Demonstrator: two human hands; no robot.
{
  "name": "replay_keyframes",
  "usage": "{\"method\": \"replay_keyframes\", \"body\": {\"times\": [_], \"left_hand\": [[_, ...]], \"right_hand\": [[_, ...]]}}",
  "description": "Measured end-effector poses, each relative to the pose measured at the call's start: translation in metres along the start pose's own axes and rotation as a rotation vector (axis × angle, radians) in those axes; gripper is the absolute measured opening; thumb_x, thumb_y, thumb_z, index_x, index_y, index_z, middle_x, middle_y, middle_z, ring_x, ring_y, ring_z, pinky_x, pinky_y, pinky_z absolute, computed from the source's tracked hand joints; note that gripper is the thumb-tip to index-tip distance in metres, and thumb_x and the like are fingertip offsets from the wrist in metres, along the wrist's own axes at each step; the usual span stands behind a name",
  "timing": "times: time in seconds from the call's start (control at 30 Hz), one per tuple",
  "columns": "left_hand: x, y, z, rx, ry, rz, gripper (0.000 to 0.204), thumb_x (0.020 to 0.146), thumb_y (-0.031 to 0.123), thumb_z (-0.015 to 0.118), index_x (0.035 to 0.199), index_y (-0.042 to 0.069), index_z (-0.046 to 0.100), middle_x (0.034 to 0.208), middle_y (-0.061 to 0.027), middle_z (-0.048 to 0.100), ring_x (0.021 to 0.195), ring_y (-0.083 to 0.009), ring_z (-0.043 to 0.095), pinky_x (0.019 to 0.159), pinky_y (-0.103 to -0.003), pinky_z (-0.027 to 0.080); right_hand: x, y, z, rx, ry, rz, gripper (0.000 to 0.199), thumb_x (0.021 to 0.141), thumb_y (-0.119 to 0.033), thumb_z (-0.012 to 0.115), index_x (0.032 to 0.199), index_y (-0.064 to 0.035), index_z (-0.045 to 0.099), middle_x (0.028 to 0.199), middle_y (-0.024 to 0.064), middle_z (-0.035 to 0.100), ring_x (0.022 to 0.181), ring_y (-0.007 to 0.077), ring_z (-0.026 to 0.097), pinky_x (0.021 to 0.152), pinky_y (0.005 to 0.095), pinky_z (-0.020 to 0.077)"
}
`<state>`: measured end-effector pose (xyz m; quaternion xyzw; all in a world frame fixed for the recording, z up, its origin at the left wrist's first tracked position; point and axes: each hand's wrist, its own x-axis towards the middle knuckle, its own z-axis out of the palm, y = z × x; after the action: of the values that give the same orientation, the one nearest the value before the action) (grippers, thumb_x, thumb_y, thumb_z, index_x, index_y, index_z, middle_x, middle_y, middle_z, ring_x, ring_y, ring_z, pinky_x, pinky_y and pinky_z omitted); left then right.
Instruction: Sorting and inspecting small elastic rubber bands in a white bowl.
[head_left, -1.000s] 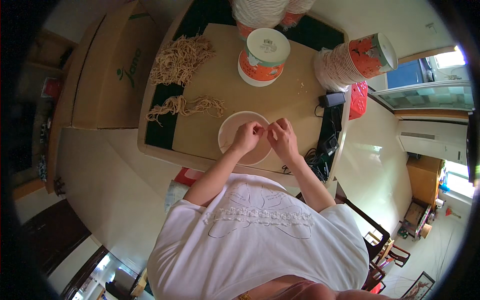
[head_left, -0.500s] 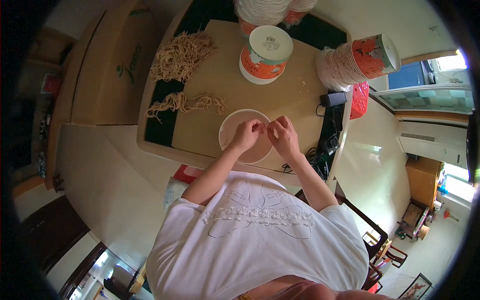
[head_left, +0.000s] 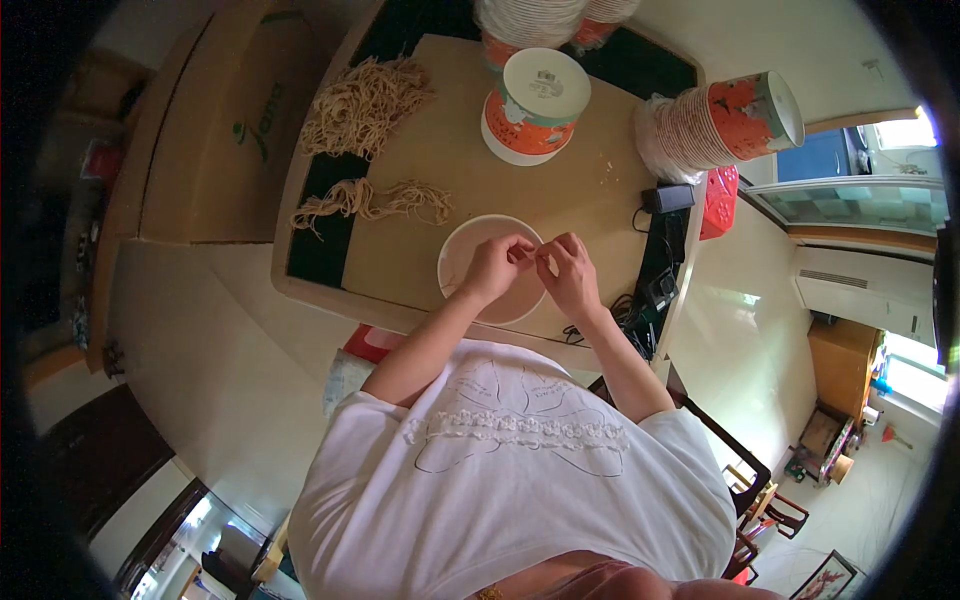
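Note:
My left hand point(head_left: 498, 268) and my right hand point(head_left: 570, 278) meet at the fingertips over a round, pale-lined bowl point(head_left: 512, 303). Each hand is closed in a pinch, thumb against fingers. Whatever lies between the fingertips is too small to make out. Inside the bowl, at its left side, there seem to be a few thin strands. A small bundle of tan strands point(head_left: 375, 203), like string or dried noodles, lies to the left of the bowl. Behind it sits a larger tangled heap of the same strands point(head_left: 368, 110).
A cardboard sheet point(head_left: 450, 120) covers much of the table. Upturned orange and green paper tubs point(head_left: 530, 128) stand behind the bowl. Wrapped tub stacks point(head_left: 700, 120) lie at the right and back. A black adapter point(head_left: 667, 198) and cables point(head_left: 630, 312) line the right edge. A cardboard box point(head_left: 215, 140) stands left.
My left fingers have shifted slightly at the pinch, and the view has moved a little. Both hands remain together over the bowl.

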<state>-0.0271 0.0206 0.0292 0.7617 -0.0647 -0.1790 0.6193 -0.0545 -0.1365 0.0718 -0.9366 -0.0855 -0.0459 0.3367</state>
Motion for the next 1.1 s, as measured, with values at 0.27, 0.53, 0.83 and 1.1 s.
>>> {"method": "replay_keyframes", "body": {"times": [0.27, 0.53, 0.83, 1.1], "left_hand": [[-0.002, 0.006, -0.001, 0.244, 0.054, 0.133, 0.010, 0.081, 0.008, 0.068, 0.090, 0.004, 0.068, 0.084, -0.0132, 0.069, 0.074, -0.0237, 0.067, 0.065, -0.032, 0.052], [-0.002, -0.006, 0.002, 0.136, 0.078, 0.086, 0.007, 0.081, 0.008, 0.066, 0.085, 0.002, 0.064, 0.082, -0.0146, 0.068, 0.075, -0.0313, 0.066, 0.066, -0.038, 0.052], [0.000, -0.022, 0.001, -0.015, -0.031, -0.126, 0.009, 0.089, 0.011, 0.062, 0.091, 0.002, 0.064, 0.072, -0.0043, 0.063, 0.063, -0.0101, 0.057, 0.058, -0.027, 0.047], [0.001, -0.020, 0.002, 0.039, -0.023, -0.138, 0.010, 0.090, 0.012, 0.061, 0.090, 0.002, 0.064, 0.070, -0.0019, 0.062, 0.059, -0.0091, 0.055, 0.054, -0.026, 0.044]], "right_hand": [[0.000, -0.001, 0.002, 0.003, 0.020, -0.012, 0.012, 0.076, -0.006, 0.064, 0.088, -0.0077, 0.062, 0.090, 0.0111, 0.056, 0.087, 0.0312, 0.057, 0.075, 0.0399, 0.0492], [0.000, 0.006, 0.005, -0.038, -0.024, -0.102, 0.016, 0.073, -0.005, 0.065, 0.088, -0.0078, 0.061, 0.090, 0.0124, 0.056, 0.084, 0.0323, 0.055, 0.071, 0.0418, 0.0470], [0.005, 0.003, 0.001, -0.024, -0.011, -0.165, 0.018, 0.071, -0.007, 0.067, 0.088, -0.0083, 0.061, 0.090, 0.0111, 0.056, 0.087, 0.0313, 0.055, 0.074, 0.0420, 0.0454], [0.006, 0.005, 0.003, -0.048, -0.046, -0.168, 0.017, 0.071, -0.007, 0.067, 0.086, -0.0087, 0.061, 0.089, 0.0106, 0.055, 0.088, 0.0309, 0.054, 0.077, 0.0416, 0.0437]]}}
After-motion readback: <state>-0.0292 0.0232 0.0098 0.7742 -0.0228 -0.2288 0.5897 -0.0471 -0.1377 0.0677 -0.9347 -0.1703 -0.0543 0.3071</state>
